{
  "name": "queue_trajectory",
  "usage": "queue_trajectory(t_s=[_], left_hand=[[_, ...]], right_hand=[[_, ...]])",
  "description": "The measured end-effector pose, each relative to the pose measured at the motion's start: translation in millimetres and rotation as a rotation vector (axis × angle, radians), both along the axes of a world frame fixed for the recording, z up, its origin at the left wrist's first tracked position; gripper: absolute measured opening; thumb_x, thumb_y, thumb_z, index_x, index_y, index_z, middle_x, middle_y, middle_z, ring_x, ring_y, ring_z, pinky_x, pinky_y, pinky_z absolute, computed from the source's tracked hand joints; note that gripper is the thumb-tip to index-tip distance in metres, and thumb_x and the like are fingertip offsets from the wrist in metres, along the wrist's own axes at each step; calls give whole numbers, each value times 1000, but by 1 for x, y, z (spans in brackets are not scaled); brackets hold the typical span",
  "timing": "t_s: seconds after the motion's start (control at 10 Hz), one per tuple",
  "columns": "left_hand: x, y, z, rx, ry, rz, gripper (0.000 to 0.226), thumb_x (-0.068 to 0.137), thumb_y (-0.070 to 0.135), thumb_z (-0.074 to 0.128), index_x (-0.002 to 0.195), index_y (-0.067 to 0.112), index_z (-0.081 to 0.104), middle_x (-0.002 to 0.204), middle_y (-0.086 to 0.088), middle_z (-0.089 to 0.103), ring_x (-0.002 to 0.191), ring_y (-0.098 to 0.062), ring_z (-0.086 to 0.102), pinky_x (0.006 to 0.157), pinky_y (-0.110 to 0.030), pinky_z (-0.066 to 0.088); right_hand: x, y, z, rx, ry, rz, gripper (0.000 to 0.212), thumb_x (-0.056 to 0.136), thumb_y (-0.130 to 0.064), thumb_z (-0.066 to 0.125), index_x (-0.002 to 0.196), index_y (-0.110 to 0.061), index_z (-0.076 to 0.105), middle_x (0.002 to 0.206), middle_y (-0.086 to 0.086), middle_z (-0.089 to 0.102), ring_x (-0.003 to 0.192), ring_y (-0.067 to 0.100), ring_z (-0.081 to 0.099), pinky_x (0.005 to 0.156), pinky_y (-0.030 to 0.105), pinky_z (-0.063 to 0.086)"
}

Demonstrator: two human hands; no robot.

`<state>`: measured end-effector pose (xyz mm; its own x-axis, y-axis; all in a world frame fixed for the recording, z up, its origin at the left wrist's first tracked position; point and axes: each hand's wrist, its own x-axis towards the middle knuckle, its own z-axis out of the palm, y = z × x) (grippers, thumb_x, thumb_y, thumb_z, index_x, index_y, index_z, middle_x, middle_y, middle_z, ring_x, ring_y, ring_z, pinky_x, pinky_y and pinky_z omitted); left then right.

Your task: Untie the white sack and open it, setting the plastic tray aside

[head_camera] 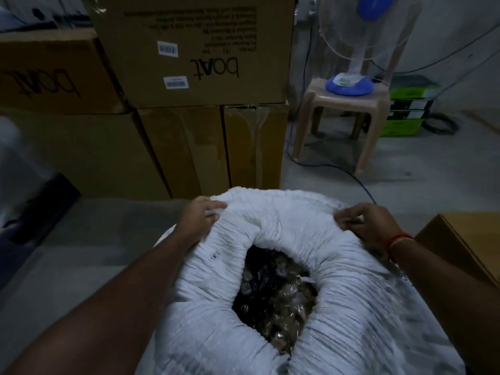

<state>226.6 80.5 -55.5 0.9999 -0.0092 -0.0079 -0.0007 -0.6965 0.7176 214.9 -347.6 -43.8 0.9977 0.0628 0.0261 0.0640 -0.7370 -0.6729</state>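
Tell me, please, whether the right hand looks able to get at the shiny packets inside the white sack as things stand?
Probably yes: the white sack gapes open with its rim rolled down, nothing covers the shiny packets, and the right hand grips the rim just beside them.

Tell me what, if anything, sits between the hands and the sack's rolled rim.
Nothing visible does. The left hand and right hand each already grip the rolled rim of the white sack at its far edge, and its mouth is open.

White sack (pixel 338 280) — ribbed, matt woven cloth; contents (pixel 276 288) — glossy crinkled plastic.
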Motion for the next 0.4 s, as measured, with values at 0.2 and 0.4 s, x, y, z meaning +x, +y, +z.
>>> queue_trajectory(t_s=[0.2, 0.4], left_hand=[[-11, 13, 11, 68, -70, -31, 31, 97, 0, 71, 123, 15, 80, 134, -10, 61, 122, -16, 55, 108, -29, 43], [-52, 14, 61, 39, -208, 35, 31, 99, 9, 71, 128, 17, 77, 148, -11, 54, 128, -14, 49, 108, -33, 40]], right_hand=[[-22, -3, -21, 45, 94, -45, 18, 85, -6, 82, 102, -12, 83, 102, 2, 78, 95, 3, 70, 77, -10, 38], [-42, 3, 28, 7, -144, -86, 25, 91, -31, 77, 115, -26, 80, 112, 6, 64, 103, 14, 57, 71, 21, 40]])
